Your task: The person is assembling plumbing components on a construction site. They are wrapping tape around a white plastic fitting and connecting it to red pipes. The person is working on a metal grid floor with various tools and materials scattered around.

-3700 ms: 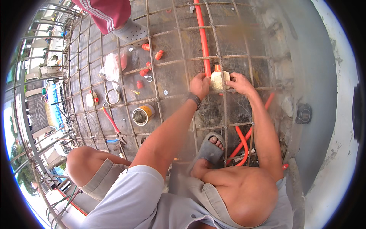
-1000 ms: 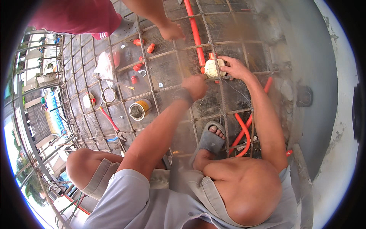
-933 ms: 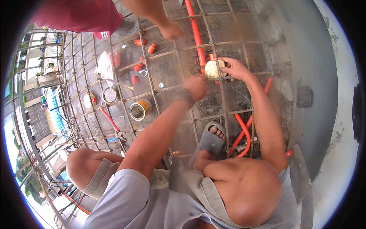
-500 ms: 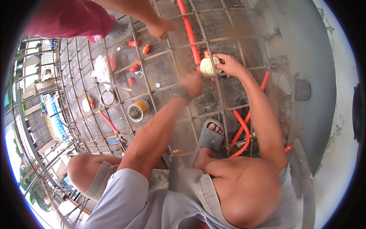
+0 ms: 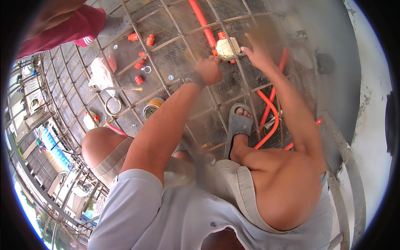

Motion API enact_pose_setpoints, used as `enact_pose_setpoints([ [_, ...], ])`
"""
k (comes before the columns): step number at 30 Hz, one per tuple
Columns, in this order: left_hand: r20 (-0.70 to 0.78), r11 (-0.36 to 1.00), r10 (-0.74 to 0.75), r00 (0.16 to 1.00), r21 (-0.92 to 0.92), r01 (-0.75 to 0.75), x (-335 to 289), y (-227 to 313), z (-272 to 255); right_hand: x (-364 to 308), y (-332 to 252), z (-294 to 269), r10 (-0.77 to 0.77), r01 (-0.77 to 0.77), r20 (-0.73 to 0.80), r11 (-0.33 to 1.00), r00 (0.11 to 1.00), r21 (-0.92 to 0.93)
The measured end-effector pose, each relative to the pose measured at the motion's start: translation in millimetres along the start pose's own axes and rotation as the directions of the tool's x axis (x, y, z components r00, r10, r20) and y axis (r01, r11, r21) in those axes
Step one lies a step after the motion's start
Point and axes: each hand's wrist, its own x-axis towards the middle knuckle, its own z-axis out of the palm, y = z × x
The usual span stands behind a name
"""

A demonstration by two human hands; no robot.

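Observation:
A cream, wrapped-looking box (image 5: 228, 48) with orange pipe fittings sits among the steel bars, at the end of an orange conduit pipe (image 5: 203, 22). My left hand (image 5: 209, 70), a dark band on its wrist, is closed at the box's near left corner. Whatever its fingers pinch is too small to make out. Just right of the box, my right hand (image 5: 260, 55) has thumb and finger stretched apart, with nothing seen in it. A dark blur smears the area above its fingertips.
A grid of rebar (image 5: 186, 38) covers the dark floor. Orange fittings (image 5: 150, 40), a plastic bag (image 5: 101, 74), a tape roll (image 5: 113, 106) and an open can (image 5: 151, 109) lie left. Orange bent pipes (image 5: 273, 114) lie beside my sandalled foot (image 5: 241, 125). A co-worker's leg (image 5: 79, 26) is upper left.
My right hand has let go of the box's right side and opened. My left hand stays by the box. The view has shifted, and the co-worker's hand has left the middle top.

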Motion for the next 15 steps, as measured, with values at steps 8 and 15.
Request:
enact_pose_setpoints([
  [8,0.156,0.994,0.082,0.984,0.059,-0.092,8.5,-8.8,-8.1,-166.7,-29.8,-80.8,0.314,-0.303,0.000,0.916,0.949,0.261],
  [15,0.217,0.978,0.182,0.959,0.059,-0.198,4.4,-7.0,-20.1,-342.6,-22.1,-35.8,0.510,-0.521,0.112,0.817,0.853,0.248],
])
